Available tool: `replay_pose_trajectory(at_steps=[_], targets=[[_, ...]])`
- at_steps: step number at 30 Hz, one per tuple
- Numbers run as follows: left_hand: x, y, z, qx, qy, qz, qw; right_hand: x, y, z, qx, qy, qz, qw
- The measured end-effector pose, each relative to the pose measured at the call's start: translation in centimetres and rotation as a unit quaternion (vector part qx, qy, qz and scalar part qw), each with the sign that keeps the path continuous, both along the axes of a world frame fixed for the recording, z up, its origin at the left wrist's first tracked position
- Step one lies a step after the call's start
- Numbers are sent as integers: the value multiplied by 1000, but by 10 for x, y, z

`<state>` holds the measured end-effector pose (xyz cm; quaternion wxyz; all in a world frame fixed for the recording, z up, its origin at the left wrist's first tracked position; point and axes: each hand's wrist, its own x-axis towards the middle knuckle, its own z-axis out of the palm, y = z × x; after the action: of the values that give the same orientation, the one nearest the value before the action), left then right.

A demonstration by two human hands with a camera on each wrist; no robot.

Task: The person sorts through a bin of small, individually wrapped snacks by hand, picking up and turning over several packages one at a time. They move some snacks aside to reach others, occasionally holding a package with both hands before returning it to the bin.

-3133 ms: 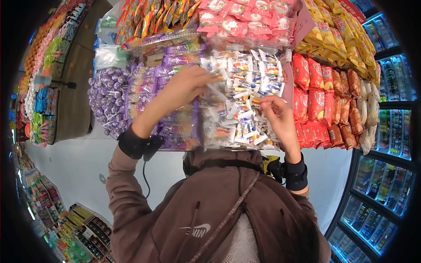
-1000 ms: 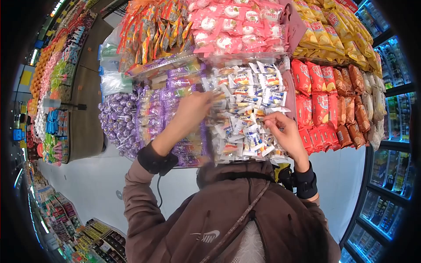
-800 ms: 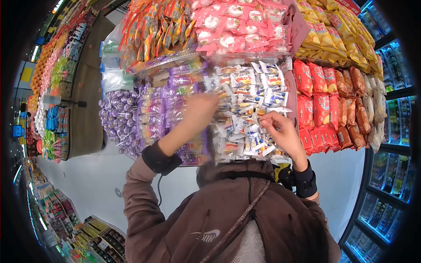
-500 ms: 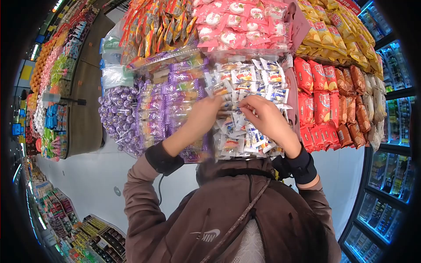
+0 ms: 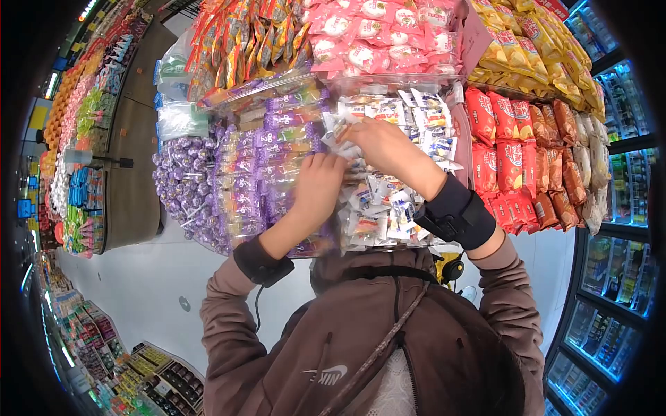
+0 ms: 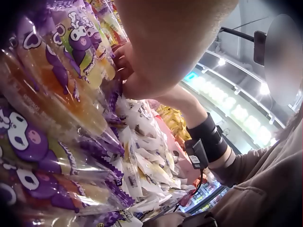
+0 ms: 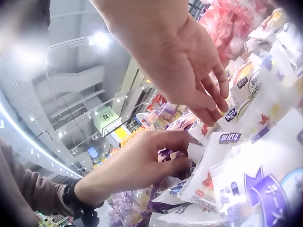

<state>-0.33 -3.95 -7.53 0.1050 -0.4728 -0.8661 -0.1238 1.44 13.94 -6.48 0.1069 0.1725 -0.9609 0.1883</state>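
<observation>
Small white-wrapped snack packets [image 5: 378,225] fill a clear compartment in front of the person. At its left side, the left hand [image 5: 319,187] bends its fingers over the packets; in the right wrist view its thumb and forefinger pinch the edge of a white packet [image 7: 201,187]. Above it, the right hand [image 5: 388,147] reaches across to the left, fingertips bent onto a white packet [image 5: 334,132] near the divider. In the left wrist view, purple-printed jelly packets [image 6: 33,142] lie close by the left hand, whose fingertips are partly hidden.
Purple-wrapped lollipops [image 5: 184,173] stand left of the jelly packets. Red snack packs [image 5: 510,159] lie to the right, pink packets [image 5: 388,35] and orange packets [image 5: 250,41] behind. A clear divider [image 5: 395,82] edges the compartment. Lit drink coolers [image 5: 624,194] line the right.
The right hand has moved left and away from the body, from the right of the white packets to beside the left hand. The left hand has come slightly down, its fingers bending more.
</observation>
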Motion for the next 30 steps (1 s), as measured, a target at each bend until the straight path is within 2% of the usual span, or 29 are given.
replay_pose_trajectory(at_steps=[2, 5, 11, 17, 20, 29, 30], targets=[[0, 0, -1, 2, -4, 0, 1000, -4, 4, -5, 20, -8, -6, 1000], [-2, 0, -1, 5, -17, -4, 1000, -8, 5, -1, -8, 0, 9, 1000], [-1, -3, -1, 5, -28, -8, 1000, -10, -5, 7, 35, -63, 9, 997], [0, -6, -3, 33, -26, -19, 999, -14, -10, 0, 68, -66, -5, 996], [0, -6, -2, 38, -31, -23, 999, -14, -11, -6, 54, 22, -5, 998], [0, -7, -1, 44, -37, -31, 998, -12, -9, 0, 78, -27, 6, 997], [0, -7, -1, 41, -39, -31, 998, -12, -8, 1, 49, -31, 2, 998]])
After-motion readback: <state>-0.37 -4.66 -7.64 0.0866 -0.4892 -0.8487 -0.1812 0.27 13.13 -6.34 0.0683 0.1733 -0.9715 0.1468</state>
